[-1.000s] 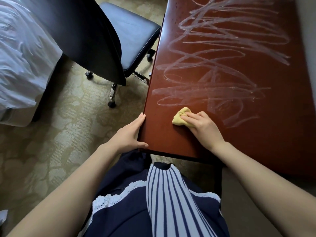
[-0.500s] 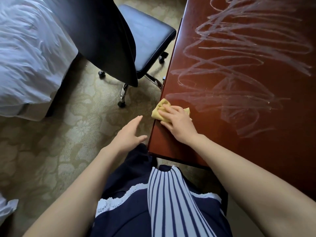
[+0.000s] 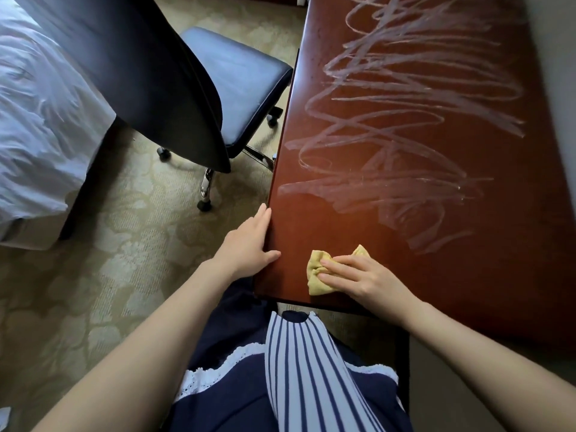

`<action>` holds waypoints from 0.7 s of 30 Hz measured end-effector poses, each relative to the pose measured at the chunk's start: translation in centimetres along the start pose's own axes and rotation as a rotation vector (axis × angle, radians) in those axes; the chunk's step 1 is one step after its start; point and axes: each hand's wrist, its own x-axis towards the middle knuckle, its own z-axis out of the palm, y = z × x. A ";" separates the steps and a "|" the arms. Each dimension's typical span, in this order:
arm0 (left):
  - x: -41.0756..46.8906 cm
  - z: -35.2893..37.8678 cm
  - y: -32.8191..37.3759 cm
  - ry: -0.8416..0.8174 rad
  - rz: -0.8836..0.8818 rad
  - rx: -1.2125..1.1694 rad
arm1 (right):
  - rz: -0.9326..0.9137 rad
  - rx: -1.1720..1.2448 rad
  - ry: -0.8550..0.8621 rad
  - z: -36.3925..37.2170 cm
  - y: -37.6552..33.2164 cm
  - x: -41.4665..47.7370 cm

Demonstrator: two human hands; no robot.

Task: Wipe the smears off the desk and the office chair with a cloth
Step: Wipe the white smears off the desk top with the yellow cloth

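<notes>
The person wears a navy dress [image 3: 218,410] edged with white lace trim [image 3: 215,374]. A striped panel [image 3: 305,378], white with navy vertical lines, runs down its front. Bare forearms [image 3: 149,347] lead to the left hand [image 3: 246,244] and right hand [image 3: 367,282].

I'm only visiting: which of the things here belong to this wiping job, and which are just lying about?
Part of the job:
- yellow cloth, pressed flat under the right hand
- desk with its whitish smears
- office chair
- left hand, resting on the desk's edge

Just around:
- bed with white bedding
- patterned carpet
</notes>
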 end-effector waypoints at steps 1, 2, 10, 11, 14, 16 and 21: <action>0.1 0.2 0.1 -0.017 -0.001 0.042 | 0.019 -0.017 0.008 -0.1 0.4 -0.1; 0.1 0.5 0.2 -0.036 -0.007 0.073 | 0.037 -0.038 0.014 -0.1 0.8 0.0; 0.1 0.9 -0.2 -0.074 0.000 0.161 | 0.304 -0.029 0.052 0.1 3.3 5.4; 0.1 0.8 -0.2 -0.083 0.002 0.162 | 0.339 -0.020 0.056 0.0 3.5 6.3; 0.2 0.6 -0.2 -0.096 0.004 0.164 | 0.460 0.019 0.052 0.2 4.1 9.2; 0.2 0.5 -0.3 -0.098 0.006 0.153 | 0.521 0.042 0.074 0.5 4.6 11.4; 0.3 0.4 -0.7 -0.108 0.009 0.154 | 0.587 0.080 0.082 1.3 4.6 15.2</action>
